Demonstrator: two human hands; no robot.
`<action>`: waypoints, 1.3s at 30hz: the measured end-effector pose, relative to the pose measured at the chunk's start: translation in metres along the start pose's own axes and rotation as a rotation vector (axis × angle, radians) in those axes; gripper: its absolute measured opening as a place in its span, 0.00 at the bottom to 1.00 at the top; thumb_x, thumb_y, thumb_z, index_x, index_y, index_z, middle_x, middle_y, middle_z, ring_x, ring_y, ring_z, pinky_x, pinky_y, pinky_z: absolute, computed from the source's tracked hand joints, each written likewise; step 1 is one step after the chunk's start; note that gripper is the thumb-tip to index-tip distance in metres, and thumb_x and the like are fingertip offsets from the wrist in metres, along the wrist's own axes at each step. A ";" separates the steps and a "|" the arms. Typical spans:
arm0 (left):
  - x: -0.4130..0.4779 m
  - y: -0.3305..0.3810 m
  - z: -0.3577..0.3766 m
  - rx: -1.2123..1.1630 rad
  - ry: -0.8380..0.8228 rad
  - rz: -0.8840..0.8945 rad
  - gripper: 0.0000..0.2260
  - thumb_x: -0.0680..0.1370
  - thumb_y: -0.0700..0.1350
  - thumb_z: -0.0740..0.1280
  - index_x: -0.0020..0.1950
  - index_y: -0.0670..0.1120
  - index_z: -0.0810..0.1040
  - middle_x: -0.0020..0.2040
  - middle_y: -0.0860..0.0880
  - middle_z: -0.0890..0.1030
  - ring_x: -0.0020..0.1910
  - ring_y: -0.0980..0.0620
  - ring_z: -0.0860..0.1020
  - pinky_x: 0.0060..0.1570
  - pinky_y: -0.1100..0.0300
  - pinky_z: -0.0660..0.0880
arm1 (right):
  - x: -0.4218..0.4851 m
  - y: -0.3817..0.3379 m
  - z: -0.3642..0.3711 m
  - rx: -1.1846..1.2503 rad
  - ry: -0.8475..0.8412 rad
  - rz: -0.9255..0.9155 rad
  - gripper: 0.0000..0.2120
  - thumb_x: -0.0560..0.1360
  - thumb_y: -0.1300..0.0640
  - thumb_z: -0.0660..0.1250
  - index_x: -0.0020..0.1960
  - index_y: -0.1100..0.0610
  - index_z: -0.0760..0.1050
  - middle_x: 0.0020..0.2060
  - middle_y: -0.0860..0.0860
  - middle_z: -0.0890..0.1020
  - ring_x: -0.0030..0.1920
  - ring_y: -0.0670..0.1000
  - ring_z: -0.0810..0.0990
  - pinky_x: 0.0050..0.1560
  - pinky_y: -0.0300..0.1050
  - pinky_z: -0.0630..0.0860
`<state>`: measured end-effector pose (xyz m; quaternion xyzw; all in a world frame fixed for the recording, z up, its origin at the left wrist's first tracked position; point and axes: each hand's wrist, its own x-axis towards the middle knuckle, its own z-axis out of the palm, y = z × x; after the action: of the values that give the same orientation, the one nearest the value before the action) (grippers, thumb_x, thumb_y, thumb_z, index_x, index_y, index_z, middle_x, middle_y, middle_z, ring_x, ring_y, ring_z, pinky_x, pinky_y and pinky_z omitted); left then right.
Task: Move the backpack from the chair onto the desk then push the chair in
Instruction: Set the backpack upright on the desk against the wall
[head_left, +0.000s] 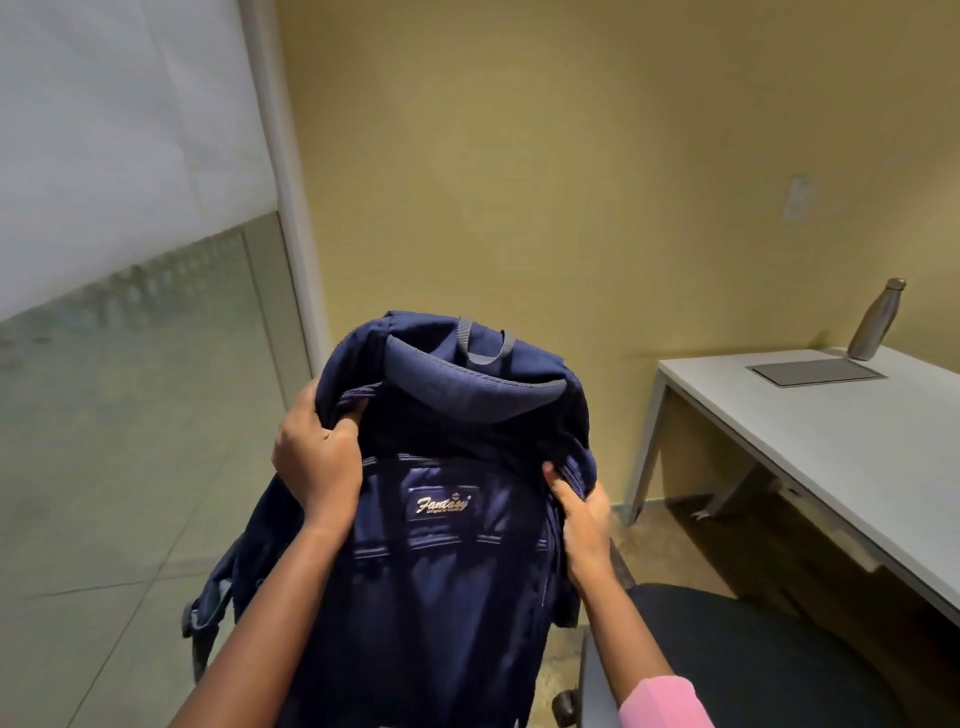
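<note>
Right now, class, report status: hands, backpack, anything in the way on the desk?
Left hand and right hand both gripping backpack. Backpack lifted, not on desk. Bottle at desk's far edge.

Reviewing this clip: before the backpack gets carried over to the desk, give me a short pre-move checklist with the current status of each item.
1. Both hands gripping: left hand and right hand pinch the upper sides of the backpack: ok.
2. Backpack clear of the chair: its bottom is out of view: cannot tell.
3. Landing space on the desk: near part bare: ok.
4. Bottle and grey panel sit at the far end, away from the landing spot: ok.
5. Loose strap dangles on the left, may snag: not ok.
</note>
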<state>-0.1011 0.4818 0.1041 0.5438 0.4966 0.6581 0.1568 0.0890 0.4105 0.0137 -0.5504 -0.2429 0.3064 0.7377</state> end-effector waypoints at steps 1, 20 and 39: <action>0.008 -0.009 0.006 0.002 0.001 -0.016 0.12 0.71 0.39 0.66 0.54 0.39 0.78 0.45 0.36 0.82 0.44 0.37 0.77 0.42 0.55 0.67 | 0.010 0.004 0.007 -0.037 0.020 -0.024 0.16 0.71 0.57 0.70 0.57 0.53 0.74 0.52 0.53 0.81 0.55 0.53 0.79 0.61 0.54 0.74; 0.115 -0.066 0.208 -0.118 -0.280 0.018 0.09 0.73 0.34 0.61 0.51 0.33 0.75 0.30 0.41 0.72 0.32 0.41 0.66 0.33 0.52 0.59 | 0.190 -0.034 0.044 -0.329 0.402 -0.368 0.21 0.70 0.56 0.71 0.60 0.60 0.72 0.54 0.58 0.81 0.54 0.56 0.78 0.58 0.53 0.74; 0.144 -0.046 0.486 -0.375 -0.576 0.070 0.12 0.72 0.32 0.60 0.54 0.35 0.75 0.38 0.41 0.77 0.35 0.47 0.70 0.39 0.53 0.69 | 0.392 -0.062 -0.020 -0.368 0.662 -0.440 0.17 0.73 0.58 0.67 0.60 0.61 0.71 0.51 0.53 0.77 0.50 0.51 0.76 0.51 0.43 0.73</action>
<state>0.2555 0.8447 0.1059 0.6856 0.2835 0.5623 0.3652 0.3868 0.6666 0.0761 -0.6763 -0.1554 -0.0992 0.7132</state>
